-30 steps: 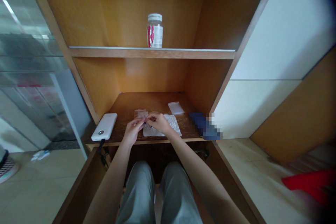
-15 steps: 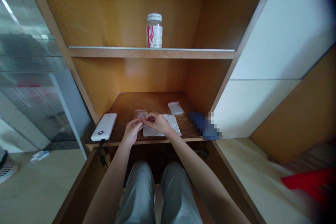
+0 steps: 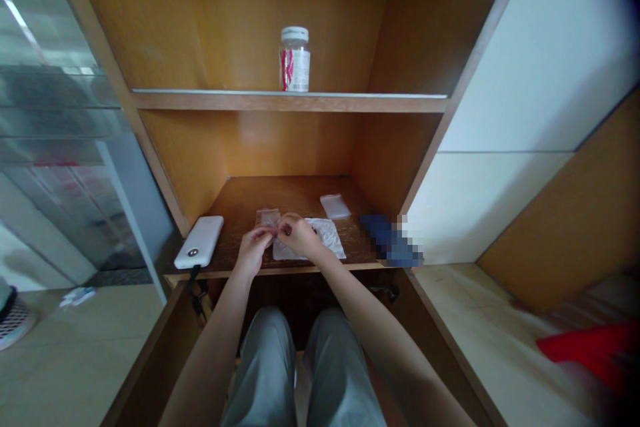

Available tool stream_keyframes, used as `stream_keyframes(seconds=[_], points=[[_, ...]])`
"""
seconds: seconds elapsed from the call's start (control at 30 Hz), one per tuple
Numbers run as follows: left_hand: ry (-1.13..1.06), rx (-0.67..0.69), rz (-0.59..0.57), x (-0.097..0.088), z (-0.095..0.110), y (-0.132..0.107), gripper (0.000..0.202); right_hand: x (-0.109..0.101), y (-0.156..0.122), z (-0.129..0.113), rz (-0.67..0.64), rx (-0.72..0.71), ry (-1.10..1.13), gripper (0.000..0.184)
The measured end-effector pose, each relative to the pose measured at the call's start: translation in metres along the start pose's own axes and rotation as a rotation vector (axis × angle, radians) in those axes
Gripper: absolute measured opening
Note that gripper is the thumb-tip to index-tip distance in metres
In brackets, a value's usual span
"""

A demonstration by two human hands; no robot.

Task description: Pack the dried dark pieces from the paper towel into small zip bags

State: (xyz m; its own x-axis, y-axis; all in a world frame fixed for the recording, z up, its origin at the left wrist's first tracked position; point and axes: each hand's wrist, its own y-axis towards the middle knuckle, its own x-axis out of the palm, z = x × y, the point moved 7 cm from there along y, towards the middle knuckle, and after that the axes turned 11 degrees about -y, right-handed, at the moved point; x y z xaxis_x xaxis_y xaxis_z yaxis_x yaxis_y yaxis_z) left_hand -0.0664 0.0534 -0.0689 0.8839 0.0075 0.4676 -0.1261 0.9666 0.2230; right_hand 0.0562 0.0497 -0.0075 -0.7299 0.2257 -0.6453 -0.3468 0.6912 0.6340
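My left hand (image 3: 253, 245) and my right hand (image 3: 299, 235) meet over the front of a dark wooden shelf (image 3: 280, 197), fingertips pinched close together. Between them is something small and dark that I cannot make out. Just beyond the fingertips lies a small clear plastic bag (image 3: 268, 217). Under my right hand lies a white textured sheet (image 3: 327, 238).
A white power bank (image 3: 199, 250) with a cable lies at the shelf's left front. A small white packet (image 3: 335, 205) sits further back. A blurred blue object (image 3: 387, 239) lies at the right edge. A white-capped jar (image 3: 295, 59) stands on the upper shelf. My knees are below.
My hands have stayed at the same spot, with only small finger movements; my right hand has shifted slightly toward the left.
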Motion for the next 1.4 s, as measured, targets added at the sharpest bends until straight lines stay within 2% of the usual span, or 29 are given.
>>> stream_keyframes(seconds=[0.2,0.37,0.47,0.57,0.7,0.87,0.97,1.2,1.3,1.4], points=[[0.026,0.025,0.023,0.001,0.003,0.0,0.003,-0.001,-0.002,-0.004,0.03,0.024,-0.007,0.012],[-0.063,0.024,0.108,-0.003,0.004,0.0,0.009,-0.013,0.002,-0.003,0.088,0.042,0.027,0.009],[-0.072,0.012,0.119,-0.004,0.005,0.0,0.015,-0.019,0.003,0.004,0.113,0.101,-0.015,0.008],[-0.071,0.009,0.107,-0.004,0.004,0.0,0.016,-0.021,0.001,0.006,0.103,0.126,-0.071,0.007],[-0.067,0.02,0.073,-0.004,0.002,0.002,0.014,-0.022,-0.004,-0.003,0.096,0.079,-0.152,0.01],[-0.031,0.018,0.05,-0.003,0.002,0.002,0.013,-0.012,-0.005,-0.017,-0.035,-0.042,-0.315,0.02],[-0.052,-0.001,0.057,-0.001,0.004,0.0,0.013,-0.013,-0.002,-0.011,-0.038,0.013,-0.351,0.022],[-0.304,-0.073,0.079,-0.002,0.005,0.0,0.011,-0.028,0.003,0.021,0.048,0.212,0.059,0.014],[-0.422,-0.081,0.086,-0.004,0.005,0.002,0.009,-0.032,0.006,0.034,0.08,0.312,0.222,0.022],[-0.452,-0.091,0.046,-0.002,0.005,0.001,0.01,-0.03,0.009,0.04,0.058,0.373,0.375,0.028]])
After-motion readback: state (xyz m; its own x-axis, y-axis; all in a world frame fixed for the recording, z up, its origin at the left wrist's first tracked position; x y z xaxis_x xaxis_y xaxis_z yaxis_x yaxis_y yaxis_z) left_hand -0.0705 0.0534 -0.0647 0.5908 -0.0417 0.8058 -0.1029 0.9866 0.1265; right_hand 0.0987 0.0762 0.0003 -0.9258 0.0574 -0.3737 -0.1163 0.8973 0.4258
